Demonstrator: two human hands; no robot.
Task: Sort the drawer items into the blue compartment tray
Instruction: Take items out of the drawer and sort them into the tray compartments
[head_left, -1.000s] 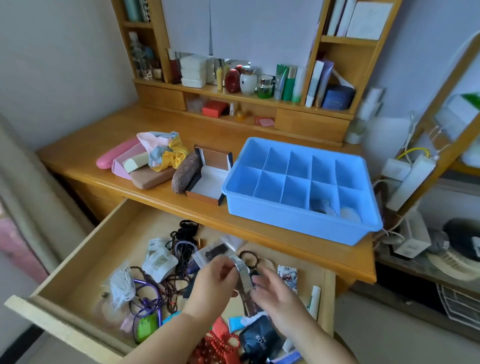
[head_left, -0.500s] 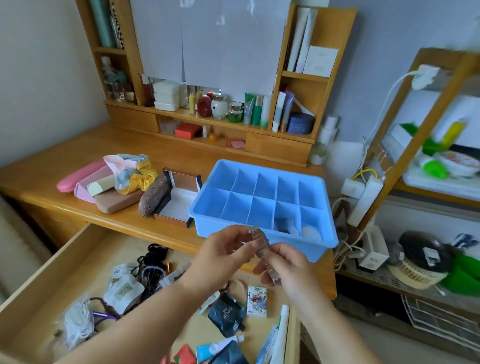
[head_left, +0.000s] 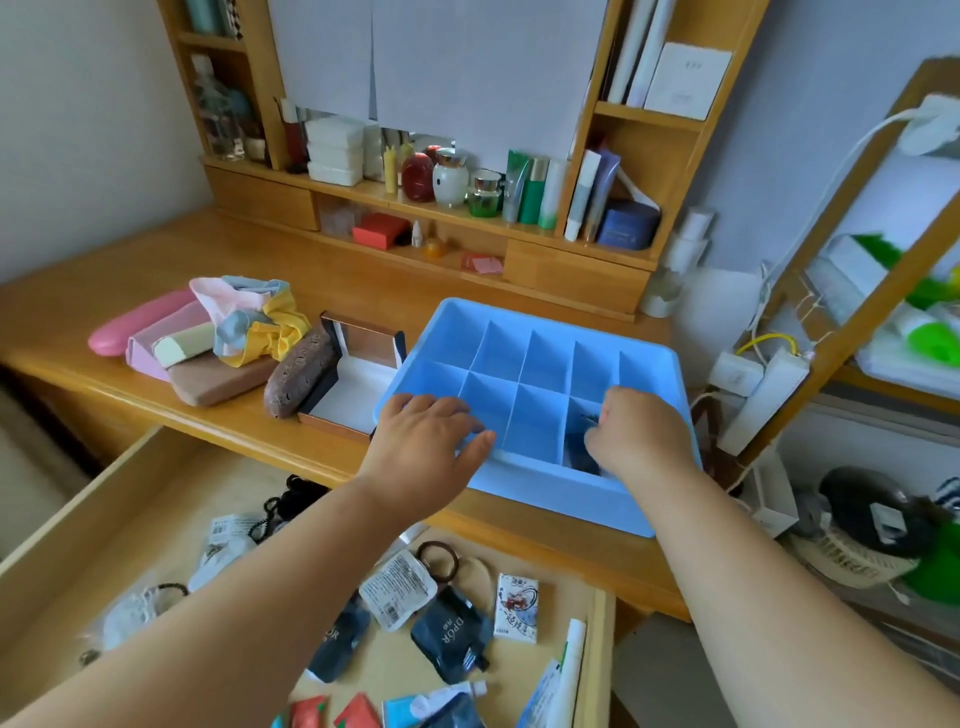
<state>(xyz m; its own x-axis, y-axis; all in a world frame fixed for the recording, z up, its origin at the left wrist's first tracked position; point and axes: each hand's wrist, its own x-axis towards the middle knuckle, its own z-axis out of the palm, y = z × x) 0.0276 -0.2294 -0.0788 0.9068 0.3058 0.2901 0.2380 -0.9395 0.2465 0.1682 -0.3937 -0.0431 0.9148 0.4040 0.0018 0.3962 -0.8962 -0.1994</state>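
Observation:
The blue compartment tray sits on the desk just behind the open drawer. My left hand rests on the tray's near-left corner, fingers lying over the rim. My right hand reaches down into a front-row compartment, fingers curled round a small dark strap-like item, mostly hidden by the hand. The drawer holds several loose things: dark sachets, a white sachet, a brown hair tie, a small printed box and black hair ties.
On the desk left of the tray stand an open white-lined box, a brown case, a tan pouch, a pink case and coloured cloth. Cosmetics fill the back shelf. A wire rack with cables stands at the right.
Both hands lifted the small item out of the drawer and up to the tray. They have parted: the left went to the tray's corner, the right carried the item into a compartment.

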